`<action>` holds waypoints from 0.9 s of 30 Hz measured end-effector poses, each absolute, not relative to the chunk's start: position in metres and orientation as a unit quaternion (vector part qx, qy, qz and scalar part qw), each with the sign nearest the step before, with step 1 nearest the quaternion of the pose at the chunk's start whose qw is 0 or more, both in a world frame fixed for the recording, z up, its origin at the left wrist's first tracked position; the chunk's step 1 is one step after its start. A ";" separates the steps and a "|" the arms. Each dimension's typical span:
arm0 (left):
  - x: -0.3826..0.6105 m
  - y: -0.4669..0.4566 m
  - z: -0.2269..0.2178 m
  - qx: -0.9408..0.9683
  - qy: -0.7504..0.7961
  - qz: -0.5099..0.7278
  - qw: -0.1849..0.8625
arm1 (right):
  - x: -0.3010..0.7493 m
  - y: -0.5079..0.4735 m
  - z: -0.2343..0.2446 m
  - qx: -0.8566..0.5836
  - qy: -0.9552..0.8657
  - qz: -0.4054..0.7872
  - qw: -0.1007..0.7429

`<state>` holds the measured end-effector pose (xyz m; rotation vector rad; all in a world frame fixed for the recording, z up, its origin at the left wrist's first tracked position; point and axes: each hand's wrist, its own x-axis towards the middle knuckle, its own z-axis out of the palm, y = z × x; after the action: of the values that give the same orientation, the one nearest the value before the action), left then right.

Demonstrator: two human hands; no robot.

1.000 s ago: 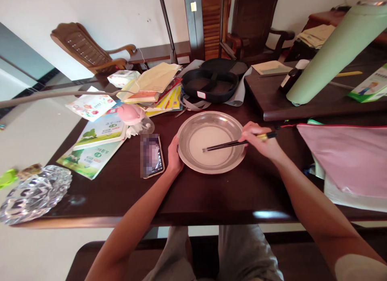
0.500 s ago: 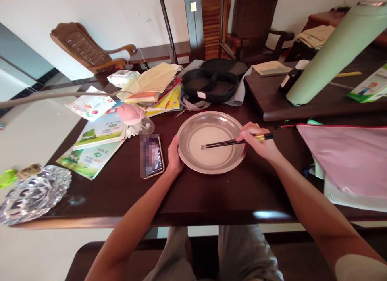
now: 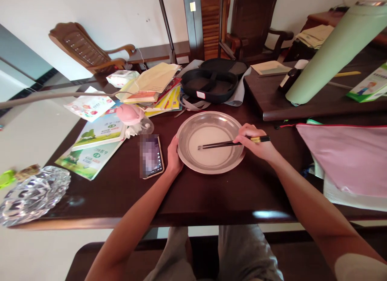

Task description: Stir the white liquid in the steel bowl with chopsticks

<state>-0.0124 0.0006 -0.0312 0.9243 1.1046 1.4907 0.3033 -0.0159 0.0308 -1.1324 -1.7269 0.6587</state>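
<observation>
A round metal dish (image 3: 208,169) with a wide rim sits on the dark table, a pale whitish layer, looking like liquid, covering its bottom. My left hand (image 3: 174,157) grips the dish at its left edge, the fingers partly hidden by the rim. Black chopsticks with gold near the top (image 3: 217,144) are pinched in my right hand (image 3: 258,148) at the dish's right side. Their tips point left, over the pale layer; whether they touch the bottom I cannot tell. A phone (image 3: 153,156) with its screen lit lies just left of my left hand.
Left are a pink-lidded bottle (image 3: 130,114), booklets (image 3: 98,130) and a cut-glass dish (image 3: 36,194). Behind the dish lies an open black case (image 3: 208,85) beside stacked books (image 3: 151,83). To the right are a pink zip pouch (image 3: 347,156) and a tall green flask (image 3: 335,55).
My right hand and the chopsticks have shifted slightly left, so the tips reach a little further left in the dish. My left hand and the dish stay in place.
</observation>
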 end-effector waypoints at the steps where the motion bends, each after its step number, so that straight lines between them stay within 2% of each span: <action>1: -0.012 0.001 -0.031 0.384 0.458 0.619 0.509 | 0.303 -0.015 0.031 -0.466 -0.710 0.253 0.464; 4: -0.012 0.000 -0.031 0.381 0.451 0.620 0.516 | 0.313 -0.013 0.034 -0.483 -0.676 0.235 0.504; 8: -0.012 0.001 -0.032 0.380 0.446 0.621 0.520 | 0.325 -0.013 0.036 -0.447 -0.631 0.274 0.571; 11: -0.013 0.001 -0.034 0.376 0.447 0.620 0.523 | 0.317 -0.015 0.033 -0.429 -0.665 0.305 0.529; 14: -0.013 0.001 -0.033 0.377 0.451 0.619 0.522 | 0.306 -0.015 0.030 -0.450 -0.705 0.274 0.475; 18: -0.013 0.001 -0.031 0.382 0.450 0.620 0.517 | 0.311 -0.012 0.030 -0.479 -0.684 0.224 0.503; 22: -0.012 0.000 -0.030 0.383 0.444 0.620 0.522 | 0.325 -0.013 0.033 -0.453 -0.637 0.264 0.566; 27: -0.012 0.001 -0.031 0.377 0.450 0.622 0.518 | 0.311 -0.015 0.029 -0.435 -0.703 0.286 0.485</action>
<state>-0.0118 0.0011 -0.0315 0.9051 1.0800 1.4936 0.3114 -0.0147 0.0291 -1.0587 -1.7099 0.6955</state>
